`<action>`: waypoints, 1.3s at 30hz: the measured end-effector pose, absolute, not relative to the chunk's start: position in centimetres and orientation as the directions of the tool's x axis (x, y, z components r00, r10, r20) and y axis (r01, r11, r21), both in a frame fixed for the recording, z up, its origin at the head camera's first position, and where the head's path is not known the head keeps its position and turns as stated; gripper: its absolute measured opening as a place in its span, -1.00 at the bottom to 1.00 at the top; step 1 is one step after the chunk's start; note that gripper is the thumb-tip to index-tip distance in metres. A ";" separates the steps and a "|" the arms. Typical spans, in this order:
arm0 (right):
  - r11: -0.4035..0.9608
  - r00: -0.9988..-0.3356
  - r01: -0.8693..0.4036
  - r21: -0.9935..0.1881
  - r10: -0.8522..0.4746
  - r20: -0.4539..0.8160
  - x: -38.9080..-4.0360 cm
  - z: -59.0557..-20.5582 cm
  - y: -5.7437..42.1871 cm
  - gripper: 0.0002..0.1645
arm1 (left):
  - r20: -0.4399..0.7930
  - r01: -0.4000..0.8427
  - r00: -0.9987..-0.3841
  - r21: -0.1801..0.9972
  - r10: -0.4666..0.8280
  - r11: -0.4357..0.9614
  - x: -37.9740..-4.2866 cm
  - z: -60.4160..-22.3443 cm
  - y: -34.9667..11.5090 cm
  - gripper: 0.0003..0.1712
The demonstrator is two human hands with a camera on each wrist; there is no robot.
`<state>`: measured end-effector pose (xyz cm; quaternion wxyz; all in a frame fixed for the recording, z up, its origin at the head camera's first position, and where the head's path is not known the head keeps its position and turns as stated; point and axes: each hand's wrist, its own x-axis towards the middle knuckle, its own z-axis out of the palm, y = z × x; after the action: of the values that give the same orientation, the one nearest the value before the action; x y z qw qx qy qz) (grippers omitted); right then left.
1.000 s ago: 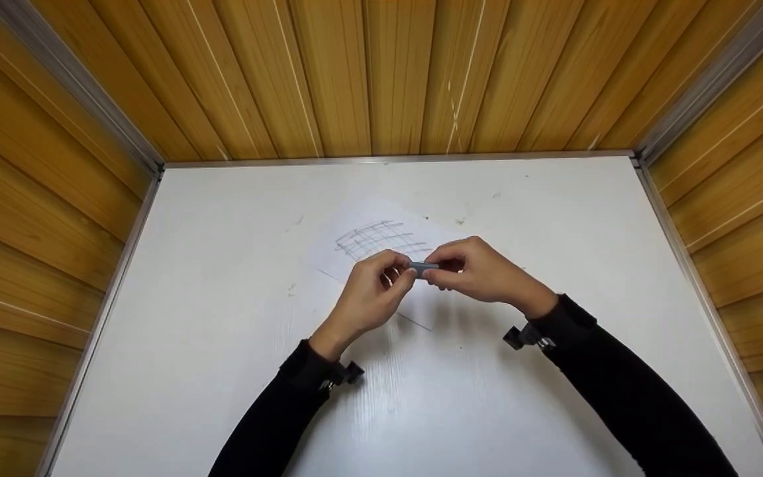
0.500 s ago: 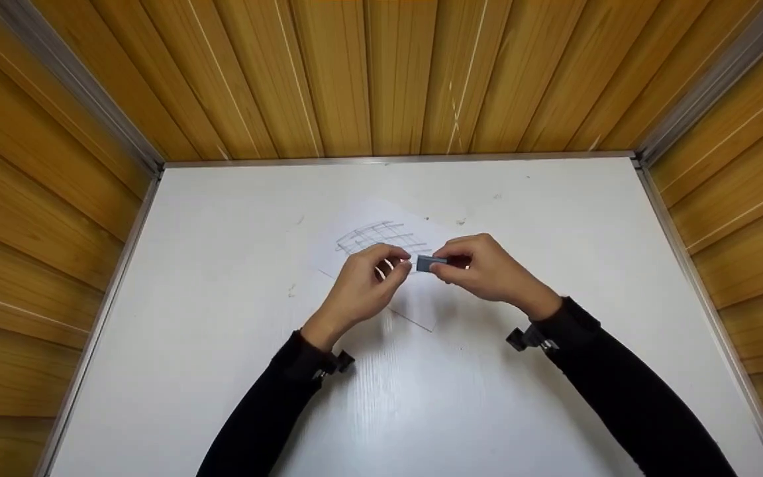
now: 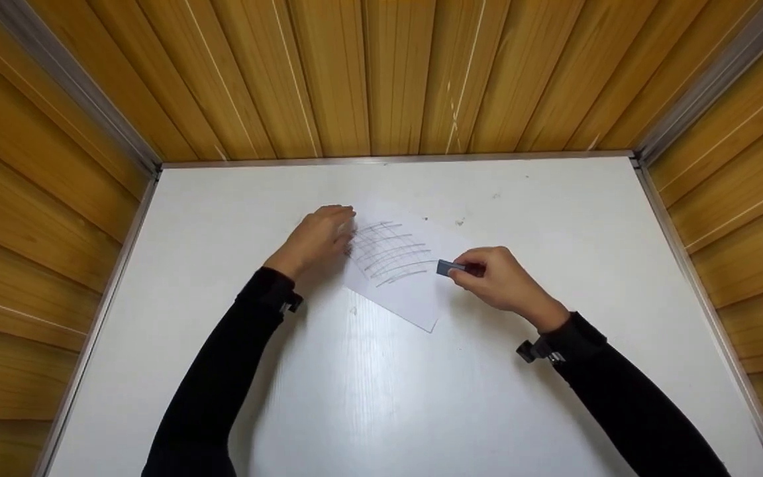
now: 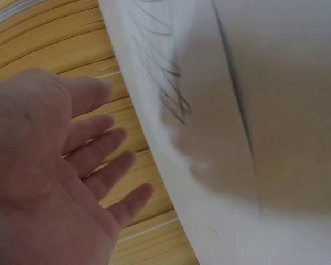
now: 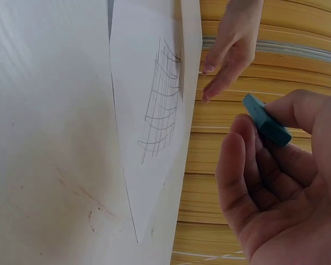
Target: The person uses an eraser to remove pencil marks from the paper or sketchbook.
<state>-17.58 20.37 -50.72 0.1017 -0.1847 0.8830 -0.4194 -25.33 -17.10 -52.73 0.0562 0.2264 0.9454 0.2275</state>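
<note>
Left hand (image 3: pixel 315 238) has moved away from the eraser (image 3: pixel 448 267) to the left edge of the paper sheet (image 3: pixel 414 305); its fingers are extended and hold nothing. Contact with the sheet cannot be determined. Right hand (image 3: pixel 504 281) has shifted slightly right, thumb and fingers pinching the eraser above the desk (image 3: pixel 421 411), beside the crosshatched lines (image 3: pixel 395 255).

Wht. table (image 3: pixel 381 411), sl. glossy, w/ metal trim (image 3: pixel 395 159) along back edge. Nr. ctr.: 1 wht. sheet of paper (image 3: pixel 408 295), set at an angle, a corner twd. the near side, w/ curved grey lines (image 3: pixel 391 248) crossing as a grid. Sm. smudges (image 3: pixel 459 222) on tabletop just past its far R side.
</note>
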 end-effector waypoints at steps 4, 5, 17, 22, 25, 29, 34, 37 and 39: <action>0.574 -0.910 -0.235 -0.784 -0.413 -0.029 -17.2 -51.4 20.4 -0.85 | -0.100 0.402 -0.864 0.455 0.493 0.795 -26.1 -53.6 -18.6 -0.32; 0.574 -0.909 -0.236 -0.784 -0.415 -0.031 -17.2 -51.4 20.3 -0.85 | -0.126 0.387 -0.862 0.462 0.491 0.798 -26.2 -53.8 -18.9 -0.27; 0.571 -0.908 -0.235 -0.786 -0.418 -0.033 -17.2 -51.1 20.3 -0.83 | -0.227 0.367 -0.844 0.414 0.485 0.833 -26.3 -54.7 -19.7 -0.11; 0.581 -0.915 -0.233 -0.780 -0.403 -0.027 -17.3 -51.2 20.3 -0.82 | -0.223 0.350 -0.860 0.399 0.460 0.847 -25.1 -54.7 -19.0 -0.11; 0.601 -0.924 -0.234 -0.764 -0.383 -0.018 -17.5 -51.3 20.4 -0.83 | -0.196 0.350 -0.871 0.392 0.450 0.850 -23.9 -54.7 -18.6 -0.14; 0.632 -0.935 -0.227 -0.741 -0.354 -0.015 -17.6 -51.4 20.7 -0.83 | -0.151 0.381 -0.878 0.355 0.455 0.854 -22.0 -55.0 -17.8 -0.20; 0.645 -0.942 -0.212 -0.735 -0.335 -0.022 -17.5 -51.8 20.7 -0.82 | -0.124 0.398 -0.887 0.282 0.445 0.873 -19.2 -55.1 -16.7 -0.21; 0.649 -0.942 -0.222 -0.728 -0.336 -0.012 -17.3 -51.8 20.7 -0.82 | -0.091 0.390 -0.903 0.241 0.421 0.889 -17.2 -55.2 -15.8 -0.21; 0.654 -0.941 -0.233 -0.720 -0.338 -0.002 -17.2 -51.8 20.7 -0.81 | -0.062 0.385 -0.912 0.205 0.404 0.900 -15.9 -55.2 -15.0 -0.20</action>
<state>-17.21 20.71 -51.83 0.0679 -0.1575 0.9067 -0.3853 -15.86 -14.99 -55.17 0.0517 0.2027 0.9733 0.0946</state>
